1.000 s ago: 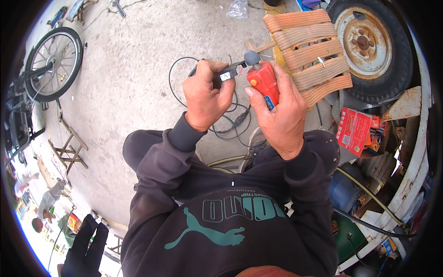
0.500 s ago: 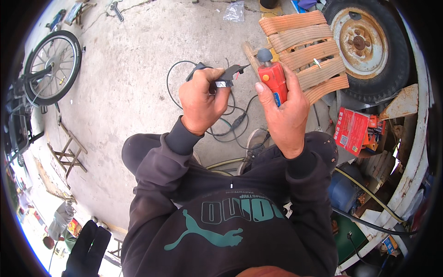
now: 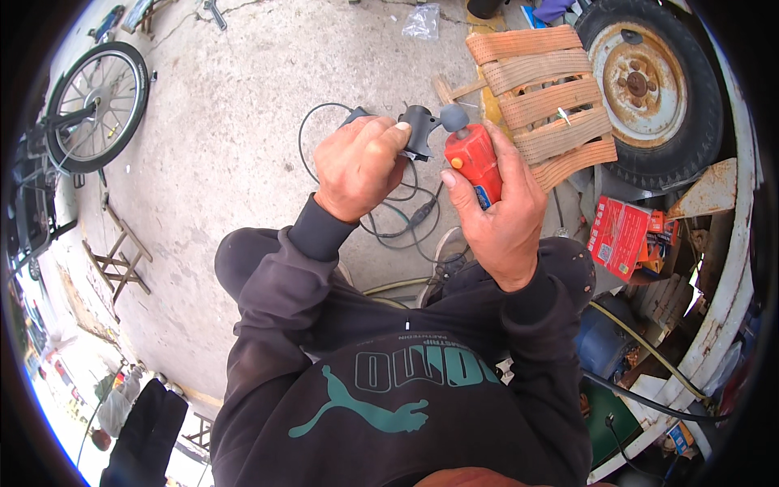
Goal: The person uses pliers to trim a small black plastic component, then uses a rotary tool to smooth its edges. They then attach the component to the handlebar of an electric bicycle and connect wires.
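My left hand (image 3: pixel 357 166) is closed around a black curved plastic part (image 3: pixel 419 128), whose hollow end sticks out past the thumb toward the right. In my right hand (image 3: pixel 507 219) is a red handheld rotary grinder (image 3: pixel 473 157), gripped along its body with the thumb on the near side. Its rounded grey grinding head (image 3: pixel 454 118) sits right at the edge of the black part; whether the two touch I cannot tell. Below the hands, a thin black cable (image 3: pixel 422 213) loops over the concrete by my shoe (image 3: pixel 451 247).
A slatted wooden seat (image 3: pixel 548 77) stands ahead to the right, beside a rusty-rimmed vehicle wheel (image 3: pixel 690 105). Red boxes (image 3: pixel 614 235) and a yellow hose (image 3: pixel 641 341) lie along the right. On the left are a bicycle wheel (image 3: pixel 97 105) and a folding stool (image 3: pixel 118 252).
The black part has turned in my left hand so its hollow end shows. The grinder has dropped slightly and tilted left, bringing its grey head to the part's edge.
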`<state>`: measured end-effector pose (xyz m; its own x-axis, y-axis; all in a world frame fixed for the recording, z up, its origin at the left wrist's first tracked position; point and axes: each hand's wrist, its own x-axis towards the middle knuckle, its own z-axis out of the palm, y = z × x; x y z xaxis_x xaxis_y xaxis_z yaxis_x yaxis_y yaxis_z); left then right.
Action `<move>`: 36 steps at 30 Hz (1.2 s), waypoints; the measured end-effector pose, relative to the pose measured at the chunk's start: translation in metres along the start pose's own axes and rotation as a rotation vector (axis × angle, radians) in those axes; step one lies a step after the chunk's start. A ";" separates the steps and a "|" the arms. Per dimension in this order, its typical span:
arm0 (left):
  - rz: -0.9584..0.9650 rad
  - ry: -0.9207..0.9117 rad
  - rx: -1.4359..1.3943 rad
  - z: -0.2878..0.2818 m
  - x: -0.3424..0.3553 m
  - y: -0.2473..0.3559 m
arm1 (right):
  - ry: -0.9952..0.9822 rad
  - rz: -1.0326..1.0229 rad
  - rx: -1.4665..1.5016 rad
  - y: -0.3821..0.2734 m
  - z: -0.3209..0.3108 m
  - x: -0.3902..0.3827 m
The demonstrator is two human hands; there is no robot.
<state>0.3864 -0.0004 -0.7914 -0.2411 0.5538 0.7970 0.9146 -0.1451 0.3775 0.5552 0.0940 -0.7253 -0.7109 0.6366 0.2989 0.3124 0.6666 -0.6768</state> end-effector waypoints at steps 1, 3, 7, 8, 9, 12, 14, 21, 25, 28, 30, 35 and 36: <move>0.024 0.009 0.008 0.001 -0.001 -0.003 | -0.016 -0.025 -0.001 0.001 -0.002 0.001; 0.062 0.023 0.036 0.002 -0.001 -0.005 | -0.033 -0.019 -0.010 0.000 -0.005 0.002; 0.113 0.015 0.090 0.001 -0.002 -0.004 | -0.068 0.008 -0.035 -0.004 -0.010 -0.001; 0.127 0.011 0.098 0.001 -0.001 -0.004 | -0.084 -0.013 -0.039 -0.005 -0.011 -0.001; 0.135 0.016 0.100 0.001 0.000 -0.004 | -0.101 -0.034 -0.044 -0.005 -0.012 -0.001; 0.151 0.017 0.106 -0.001 -0.001 -0.004 | -0.001 0.022 -0.105 0.001 -0.011 -0.001; 0.149 0.017 0.100 0.000 -0.001 -0.004 | -0.041 -0.037 -0.067 0.001 -0.011 -0.002; 0.111 0.008 0.064 0.000 0.000 -0.002 | -0.014 -0.069 -0.061 0.001 -0.009 -0.003; 0.087 0.006 0.058 0.000 0.000 0.000 | 0.001 -0.042 -0.080 0.003 -0.006 -0.004; 0.075 0.018 0.048 0.002 -0.003 0.000 | -0.010 -0.099 -0.056 0.001 -0.002 -0.004; 0.064 0.011 0.037 0.001 -0.003 0.000 | 0.011 -0.071 -0.074 0.003 -0.002 -0.003; 0.046 0.009 0.023 0.001 -0.003 0.002 | 0.007 -0.129 -0.084 0.001 0.001 -0.002; 0.044 0.011 0.022 0.001 -0.002 0.002 | 0.011 -0.125 -0.100 0.002 0.000 -0.001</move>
<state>0.3891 -0.0009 -0.7930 -0.2042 0.5382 0.8177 0.9313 -0.1505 0.3317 0.5565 0.0945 -0.7268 -0.7416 0.5500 0.3841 0.2838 0.7760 -0.5633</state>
